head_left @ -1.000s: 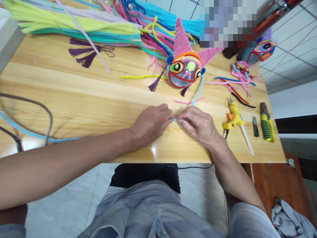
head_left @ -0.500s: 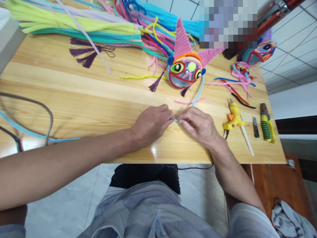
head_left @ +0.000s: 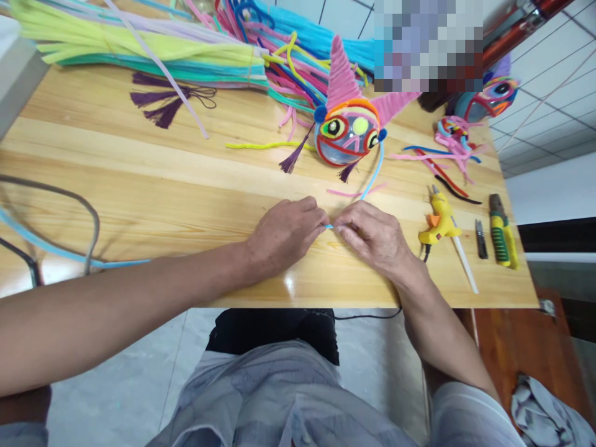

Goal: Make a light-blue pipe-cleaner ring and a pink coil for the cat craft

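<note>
pinching blue stem (head_left: 329,226) between fingertips of left hand (head_left: 288,233) and right hand (head_left: 372,233) | near side of worktop (head_left: 186,205), in front of figure (head_left: 339,152) | already on figure: horns (head_left: 342,77), eyes (head_left: 333,128), tassels (head_left: 293,156) | seemingly unfinished: blue stem; can't tell if joined

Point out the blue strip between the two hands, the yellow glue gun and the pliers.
Blue strip (head_left: 329,226): head view, on the short length showing between left hand (head_left: 289,233) and right hand (head_left: 372,233).
Yellow glue gun (head_left: 442,218): head view, on its body.
Pliers (head_left: 500,236): head view, on the green-and-yellow grip.
</note>
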Demonstrator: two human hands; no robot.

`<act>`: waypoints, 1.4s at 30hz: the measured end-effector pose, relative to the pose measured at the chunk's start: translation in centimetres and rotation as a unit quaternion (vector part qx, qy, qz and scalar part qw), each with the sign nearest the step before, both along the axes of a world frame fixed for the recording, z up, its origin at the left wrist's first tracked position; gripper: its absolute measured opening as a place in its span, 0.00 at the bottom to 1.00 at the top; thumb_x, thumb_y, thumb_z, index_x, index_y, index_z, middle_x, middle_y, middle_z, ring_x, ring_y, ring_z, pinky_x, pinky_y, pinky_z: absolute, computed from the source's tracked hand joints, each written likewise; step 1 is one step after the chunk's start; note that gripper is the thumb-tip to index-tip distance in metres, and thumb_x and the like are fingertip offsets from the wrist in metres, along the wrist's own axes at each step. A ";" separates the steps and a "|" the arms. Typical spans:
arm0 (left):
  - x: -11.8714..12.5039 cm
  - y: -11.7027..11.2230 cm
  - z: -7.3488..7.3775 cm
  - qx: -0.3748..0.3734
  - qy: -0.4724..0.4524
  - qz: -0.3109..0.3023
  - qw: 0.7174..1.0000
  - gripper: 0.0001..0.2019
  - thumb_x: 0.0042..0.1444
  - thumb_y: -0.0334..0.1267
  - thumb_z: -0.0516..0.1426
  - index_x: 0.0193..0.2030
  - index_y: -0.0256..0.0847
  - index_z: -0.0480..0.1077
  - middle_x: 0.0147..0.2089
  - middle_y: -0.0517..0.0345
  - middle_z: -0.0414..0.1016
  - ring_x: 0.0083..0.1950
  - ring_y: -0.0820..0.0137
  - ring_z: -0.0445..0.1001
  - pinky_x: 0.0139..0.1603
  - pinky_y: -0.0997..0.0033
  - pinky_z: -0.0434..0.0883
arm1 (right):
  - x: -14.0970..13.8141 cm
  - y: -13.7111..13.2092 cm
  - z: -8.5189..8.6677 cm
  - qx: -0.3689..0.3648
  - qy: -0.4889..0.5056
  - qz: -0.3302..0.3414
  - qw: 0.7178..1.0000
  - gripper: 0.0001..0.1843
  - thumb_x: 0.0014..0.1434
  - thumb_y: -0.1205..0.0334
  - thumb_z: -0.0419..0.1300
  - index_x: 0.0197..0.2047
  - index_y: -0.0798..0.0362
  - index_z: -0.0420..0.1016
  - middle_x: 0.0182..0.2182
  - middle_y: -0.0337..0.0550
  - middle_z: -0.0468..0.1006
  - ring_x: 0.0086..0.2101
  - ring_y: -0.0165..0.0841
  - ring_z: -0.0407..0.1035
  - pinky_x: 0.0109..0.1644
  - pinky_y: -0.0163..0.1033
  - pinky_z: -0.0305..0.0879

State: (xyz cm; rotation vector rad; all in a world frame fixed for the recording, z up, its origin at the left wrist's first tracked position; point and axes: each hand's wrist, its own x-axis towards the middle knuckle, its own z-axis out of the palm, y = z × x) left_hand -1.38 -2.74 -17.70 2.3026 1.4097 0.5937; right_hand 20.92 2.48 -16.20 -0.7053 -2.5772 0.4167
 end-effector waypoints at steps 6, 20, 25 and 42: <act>0.0 -0.1 0.0 -0.004 0.010 0.001 1.000 0.11 0.72 0.36 0.53 0.48 0.39 0.77 0.43 0.53 0.76 0.44 0.65 0.75 0.47 0.65 0.68 | -0.1 0.0 0.0 0.000 0.004 0.003 1.000 0.08 0.72 0.64 0.56 0.43 0.50 0.76 0.37 0.44 0.79 0.37 0.34 0.74 0.40 0.39 0.71; 0.0 0.0 0.0 -0.014 -0.004 0.005 1.000 0.09 0.71 0.34 0.54 0.45 0.38 0.76 0.44 0.53 0.77 0.45 0.65 0.76 0.47 0.64 0.68 | 0.0 0.0 0.0 0.004 0.007 0.004 1.000 0.07 0.71 0.65 0.57 0.43 0.50 0.76 0.36 0.45 0.78 0.36 0.34 0.74 0.40 0.39 0.71; 0.0 0.0 0.1 -0.007 -0.004 0.004 1.000 0.09 0.71 0.34 0.54 0.44 0.38 0.76 0.43 0.53 0.77 0.44 0.66 0.76 0.47 0.65 0.68 | -0.1 0.0 0.0 0.000 0.004 -0.001 1.000 0.07 0.71 0.64 0.57 0.42 0.50 0.77 0.36 0.44 0.78 0.36 0.34 0.74 0.40 0.39 0.71; 0.1 0.0 0.2 -0.014 -0.007 0.006 1.000 0.08 0.70 0.33 0.54 0.44 0.38 0.76 0.43 0.53 0.77 0.45 0.65 0.77 0.47 0.65 0.68 | -0.2 -0.1 0.1 -0.009 0.010 -0.001 1.000 0.07 0.71 0.65 0.57 0.42 0.50 0.76 0.37 0.44 0.79 0.36 0.34 0.74 0.40 0.39 0.71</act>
